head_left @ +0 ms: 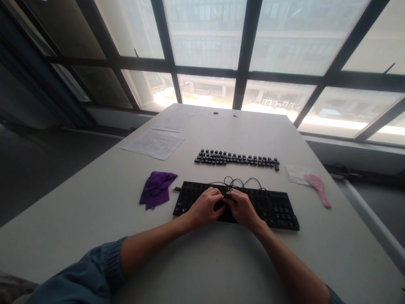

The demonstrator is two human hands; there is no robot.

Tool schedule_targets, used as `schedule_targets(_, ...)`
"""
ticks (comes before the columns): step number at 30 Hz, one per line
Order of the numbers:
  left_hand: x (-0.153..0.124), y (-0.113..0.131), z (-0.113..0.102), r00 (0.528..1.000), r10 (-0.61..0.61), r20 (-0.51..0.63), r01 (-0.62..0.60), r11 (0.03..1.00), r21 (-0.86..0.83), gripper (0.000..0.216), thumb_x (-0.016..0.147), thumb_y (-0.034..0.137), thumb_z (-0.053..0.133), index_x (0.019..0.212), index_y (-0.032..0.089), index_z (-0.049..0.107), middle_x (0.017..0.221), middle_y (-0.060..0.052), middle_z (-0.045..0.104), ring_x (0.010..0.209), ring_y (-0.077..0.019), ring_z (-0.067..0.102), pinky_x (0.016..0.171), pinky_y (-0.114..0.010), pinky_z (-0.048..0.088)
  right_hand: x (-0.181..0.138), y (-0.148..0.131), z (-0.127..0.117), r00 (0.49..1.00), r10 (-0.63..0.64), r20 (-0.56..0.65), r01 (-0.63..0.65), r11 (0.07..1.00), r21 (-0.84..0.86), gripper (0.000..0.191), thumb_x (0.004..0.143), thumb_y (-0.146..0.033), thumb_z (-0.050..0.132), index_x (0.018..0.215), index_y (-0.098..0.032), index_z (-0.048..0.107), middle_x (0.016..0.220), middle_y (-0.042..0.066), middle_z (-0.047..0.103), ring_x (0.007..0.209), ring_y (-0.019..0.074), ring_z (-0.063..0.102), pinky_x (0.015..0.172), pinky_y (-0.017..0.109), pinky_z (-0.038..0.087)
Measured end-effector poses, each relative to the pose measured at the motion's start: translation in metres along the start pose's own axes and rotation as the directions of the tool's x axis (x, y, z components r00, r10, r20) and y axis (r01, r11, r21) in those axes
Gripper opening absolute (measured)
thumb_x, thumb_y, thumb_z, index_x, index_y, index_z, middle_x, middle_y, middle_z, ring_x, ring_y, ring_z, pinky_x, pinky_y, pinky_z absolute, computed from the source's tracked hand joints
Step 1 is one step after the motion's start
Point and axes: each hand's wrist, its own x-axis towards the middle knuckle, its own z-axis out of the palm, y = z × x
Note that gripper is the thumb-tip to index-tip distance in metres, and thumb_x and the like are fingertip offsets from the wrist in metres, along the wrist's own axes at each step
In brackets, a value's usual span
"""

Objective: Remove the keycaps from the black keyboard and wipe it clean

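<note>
A black keyboard [275,207] lies on the white table [95,202], with its cable looped behind it. Both hands rest on its middle. My left hand [205,206] has its fingers curled over the keys. My right hand [242,207] is curled too, pinching a small dark thing at the keyboard's centre; I cannot make out what it is. Rows of loose black keycaps [237,159] lie lined up on the table behind the keyboard.
A purple cloth [156,188] lies left of the keyboard. A pink brush [318,185] and a small white sheet [295,173] sit to the right. Printed papers [153,143] lie at the far left. Large windows stand beyond the table's far edge.
</note>
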Motion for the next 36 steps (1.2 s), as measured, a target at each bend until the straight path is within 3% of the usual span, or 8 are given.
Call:
schedule_targets(4, 0.002, -0.006, 0.004, 1.0, -0.014, 0.003, 0.014, 1.0, 0.005, 0.003, 0.086, 0.02, 0.069, 0.086, 0.018, 0.067, 0.091, -0.005, 0.063, 0.09, -0.0207, 0.054, 0.084, -0.035, 0.047, -0.001, 0.003, 0.001, 1.0, 0.003, 0.017, -0.003, 1.0, 0.023, 0.021, 0.091, -0.013, 0.056, 0.071, -0.019, 0.056, 0.073, 0.001, 0.055, 0.067, 0.0159, 0.052, 0.063, 0.027, 0.04)
schedule_targets(13, -0.001, 0.001, 0.01, 1.0, 0.002, 0.0, -0.003, 0.994, 0.108, 0.013, 0.096, 0.015, 0.051, 0.086, 0.016, 0.06, 0.094, -0.007, 0.059, 0.094, -0.0207, 0.053, 0.084, -0.034, 0.049, -0.001, 0.003, 0.0, 1.0, 0.016, -0.013, -0.015, 0.998, 0.064, 0.023, 0.089, -0.013, 0.058, 0.067, -0.019, 0.057, 0.07, 0.001, 0.057, 0.066, 0.0158, 0.052, 0.063, 0.027, 0.04)
schedule_targets(21, -0.001, 0.003, 0.01, 1.0, 0.001, 0.012, -0.003, 0.991, 0.136, 0.011, 0.097, 0.016, 0.05, 0.088, 0.016, 0.057, 0.096, -0.006, 0.058, 0.096, -0.0209, 0.051, 0.086, -0.034, 0.049, 0.0, 0.003, 0.0, 0.999, 0.027, -0.035, -0.025, 0.998, 0.061, 0.026, 0.088, -0.013, 0.06, 0.064, -0.019, 0.054, 0.067, 0.0, 0.055, 0.063, 0.0151, 0.05, 0.061, 0.027, 0.039)
schedule_targets(32, -0.002, 0.006, 0.008, 1.0, 0.014, 0.015, -0.017, 0.981, 0.195, 0.016, 0.099, 0.015, 0.044, 0.093, 0.017, 0.059, 0.095, -0.006, 0.057, 0.093, -0.0208, 0.051, 0.084, -0.035, 0.048, -0.005, 0.003, -0.001, 0.998, -0.036, 0.051, 0.031, 0.996, 0.087, 0.028, 0.098, -0.022, 0.051, 0.073, -0.018, 0.064, 0.074, 0.003, 0.055, 0.067, 0.0149, 0.052, 0.062, 0.027, 0.041)
schedule_targets(36, -0.001, 0.007, 0.009, 1.0, 0.018, 0.011, -0.02, 0.978, 0.21, 0.016, 0.098, 0.013, 0.044, 0.089, 0.017, 0.058, 0.094, -0.007, 0.057, 0.092, -0.0209, 0.05, 0.084, -0.036, 0.049, -0.002, 0.003, -0.001, 1.0, 0.006, -0.008, -0.005, 0.996, 0.087, 0.024, 0.093, -0.02, 0.056, 0.07, -0.018, 0.062, 0.072, 0.003, 0.057, 0.066, 0.0155, 0.052, 0.062, 0.028, 0.042)
